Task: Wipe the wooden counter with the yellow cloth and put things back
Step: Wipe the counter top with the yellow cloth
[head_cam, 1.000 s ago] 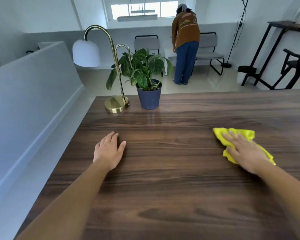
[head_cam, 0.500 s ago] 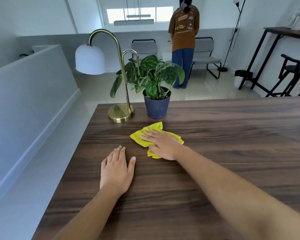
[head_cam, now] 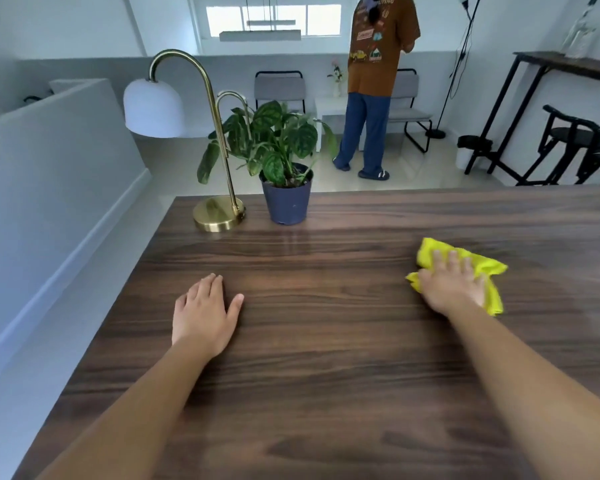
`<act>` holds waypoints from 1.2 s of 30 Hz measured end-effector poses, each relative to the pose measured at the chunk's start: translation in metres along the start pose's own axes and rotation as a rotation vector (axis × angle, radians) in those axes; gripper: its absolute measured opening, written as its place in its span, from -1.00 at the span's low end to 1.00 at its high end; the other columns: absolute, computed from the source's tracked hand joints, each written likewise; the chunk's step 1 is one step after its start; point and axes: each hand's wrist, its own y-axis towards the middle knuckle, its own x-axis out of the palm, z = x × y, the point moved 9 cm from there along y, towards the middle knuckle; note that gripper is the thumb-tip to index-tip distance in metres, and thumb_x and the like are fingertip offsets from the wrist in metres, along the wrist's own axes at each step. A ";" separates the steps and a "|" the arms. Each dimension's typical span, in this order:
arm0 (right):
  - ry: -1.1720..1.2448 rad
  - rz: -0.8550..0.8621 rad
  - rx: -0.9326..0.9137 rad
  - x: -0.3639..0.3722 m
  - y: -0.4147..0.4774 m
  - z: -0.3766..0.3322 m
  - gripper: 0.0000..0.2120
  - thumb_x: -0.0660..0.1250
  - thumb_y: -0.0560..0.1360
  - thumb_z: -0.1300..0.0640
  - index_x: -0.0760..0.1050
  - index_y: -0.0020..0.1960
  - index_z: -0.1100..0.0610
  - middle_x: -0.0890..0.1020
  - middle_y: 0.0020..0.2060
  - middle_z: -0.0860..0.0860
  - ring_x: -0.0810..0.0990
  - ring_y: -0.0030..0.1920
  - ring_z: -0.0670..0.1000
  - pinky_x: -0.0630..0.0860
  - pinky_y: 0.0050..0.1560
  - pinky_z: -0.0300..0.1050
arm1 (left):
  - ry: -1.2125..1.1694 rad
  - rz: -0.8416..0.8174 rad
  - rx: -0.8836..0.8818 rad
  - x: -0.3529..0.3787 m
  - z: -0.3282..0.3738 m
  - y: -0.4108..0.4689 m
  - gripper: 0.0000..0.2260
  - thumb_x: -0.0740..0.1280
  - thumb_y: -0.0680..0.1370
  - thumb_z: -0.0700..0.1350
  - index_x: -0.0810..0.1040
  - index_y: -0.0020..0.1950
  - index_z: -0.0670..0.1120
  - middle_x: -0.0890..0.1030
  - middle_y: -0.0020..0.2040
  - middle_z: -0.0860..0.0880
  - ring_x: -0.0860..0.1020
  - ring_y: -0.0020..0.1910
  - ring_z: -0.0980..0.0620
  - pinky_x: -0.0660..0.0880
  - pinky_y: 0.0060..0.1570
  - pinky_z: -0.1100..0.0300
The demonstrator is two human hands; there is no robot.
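Note:
The dark wooden counter (head_cam: 326, 358) fills the lower view. My right hand (head_cam: 452, 284) presses flat on a crumpled yellow cloth (head_cam: 489, 268) at the right middle of the counter, fingers spread over it. My left hand (head_cam: 203, 315) rests palm down on the bare wood at the left, fingers together and holding nothing. A brass lamp (head_cam: 219, 214) with a white shade and a potted plant in a dark blue pot (head_cam: 286, 202) stand side by side at the counter's far left edge.
A grey low wall (head_cam: 49, 188) runs along the left beyond the counter's edge. Past the far edge, a person in a brown shirt (head_cam: 378, 46) stands by grey chairs. Black stools and a tall table (head_cam: 568, 140) stand at the right.
My right hand has swept the yellow cloth from in front of the plant pot back to the right side of the counter. My left hand stays flat in place.

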 end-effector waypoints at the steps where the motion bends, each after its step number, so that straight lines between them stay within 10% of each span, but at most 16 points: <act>1: -0.032 -0.008 -0.114 0.007 -0.023 -0.030 -0.42 -0.07 0.60 -0.13 -0.13 0.55 -0.02 -0.11 0.56 0.02 -0.14 0.55 0.12 -0.10 0.51 0.19 | 0.008 0.003 -0.003 -0.003 0.005 -0.001 -0.44 -0.01 0.57 0.19 0.19 0.47 -0.09 0.23 0.51 -0.06 0.18 0.48 -0.05 0.14 0.41 -0.02; 8: -0.118 -0.133 -1.139 0.058 -0.209 -0.140 -0.43 -0.06 0.52 -0.20 -0.05 0.51 -0.20 -0.02 0.56 -0.10 -0.12 0.55 0.01 -0.25 0.48 0.05 | -0.067 0.000 0.047 -0.009 0.065 -0.015 -0.49 0.03 0.59 0.15 0.21 0.47 -0.09 0.24 0.50 -0.04 0.20 0.46 -0.06 0.19 0.36 -0.05; 19: -0.130 0.027 -0.263 0.018 -0.115 0.083 -0.31 -0.11 0.46 -0.40 -0.24 0.50 -0.22 -0.13 0.56 -0.07 -0.15 0.55 0.07 -0.08 0.49 0.22 | 0.009 -0.121 0.068 0.017 0.072 -0.046 -0.45 -0.06 0.58 0.19 0.06 0.52 -0.02 0.07 0.56 -0.02 0.03 0.52 -0.01 0.05 0.44 -0.02; 28: -0.004 0.020 -0.580 0.053 -0.233 -0.081 -0.21 -0.16 0.37 -0.42 -0.20 0.52 -0.14 -0.13 0.56 0.03 -0.25 0.53 0.19 -0.38 0.37 0.37 | 0.028 -0.150 0.093 0.018 0.069 -0.048 -0.46 -0.07 0.59 0.18 0.00 0.53 0.00 0.01 0.57 -0.01 -0.01 0.53 0.01 0.01 0.46 0.00; 36: 0.033 -0.045 -0.633 0.054 -0.235 -0.080 -0.28 -0.25 0.40 -0.43 -0.27 0.49 -0.21 -0.21 0.55 -0.05 -0.33 0.52 0.04 -0.44 0.39 0.23 | 0.007 -0.133 0.097 0.012 0.069 -0.045 -0.46 -0.05 0.58 0.20 0.09 0.51 -0.01 0.10 0.55 -0.03 0.07 0.51 -0.03 0.07 0.42 -0.02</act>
